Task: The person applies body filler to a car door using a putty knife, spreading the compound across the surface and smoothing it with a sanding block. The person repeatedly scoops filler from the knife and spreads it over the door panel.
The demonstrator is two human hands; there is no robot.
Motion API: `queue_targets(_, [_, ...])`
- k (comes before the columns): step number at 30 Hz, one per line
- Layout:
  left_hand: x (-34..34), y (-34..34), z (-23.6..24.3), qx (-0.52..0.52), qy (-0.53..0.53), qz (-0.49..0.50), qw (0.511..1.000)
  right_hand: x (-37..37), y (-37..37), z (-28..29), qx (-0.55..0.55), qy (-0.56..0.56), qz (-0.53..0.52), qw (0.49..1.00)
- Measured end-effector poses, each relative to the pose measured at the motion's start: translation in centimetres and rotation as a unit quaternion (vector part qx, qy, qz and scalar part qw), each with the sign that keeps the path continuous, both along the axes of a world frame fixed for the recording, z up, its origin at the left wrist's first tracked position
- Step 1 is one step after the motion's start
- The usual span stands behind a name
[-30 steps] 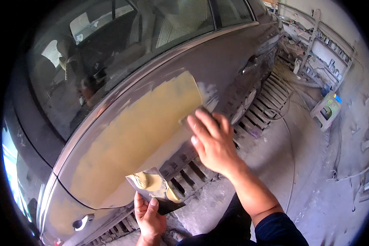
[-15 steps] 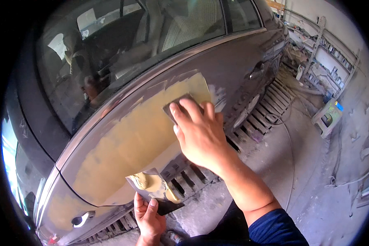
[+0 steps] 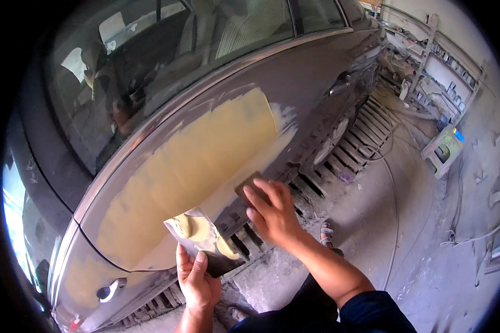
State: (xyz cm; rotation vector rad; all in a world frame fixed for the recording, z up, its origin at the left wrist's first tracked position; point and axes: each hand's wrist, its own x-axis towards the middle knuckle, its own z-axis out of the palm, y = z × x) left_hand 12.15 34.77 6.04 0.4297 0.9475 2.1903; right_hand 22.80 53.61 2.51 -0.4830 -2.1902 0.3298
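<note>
1. Right hand [image 3: 272,210] grips a flat, dark rectangular spreader [image 3: 244,190], jutting out leftward, near the lower edge of a brown car door [image 3: 303,83].
2. Left hand [image 3: 198,280] pinches a grey rectangular plate [image 3: 206,244] bearing yellow paste [image 3: 183,226].

Over by the pale wall [image 3: 455,25], a shelf [image 3: 428,47] is holding cans [image 3: 454,95]; a stool [image 3: 453,146] is sitting on the grey floor [image 3: 422,222], a cord [image 3: 396,216] trailing nearby.
</note>
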Motion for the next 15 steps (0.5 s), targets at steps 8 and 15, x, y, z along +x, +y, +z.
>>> queue_targets(8, [0.4, 0.4, 2.4, 0.024, -0.015, -0.015, 0.999, 5.7, -5.9, -0.2, -0.196, 0.035, 0.25, 0.948])
queue_targets(15, [0.1, -1.8, 2.1, 0.054, 0.049, 0.054, 0.996, 8.0, -7.4, 0.4, -0.632, 0.273, 0.295, 0.662])
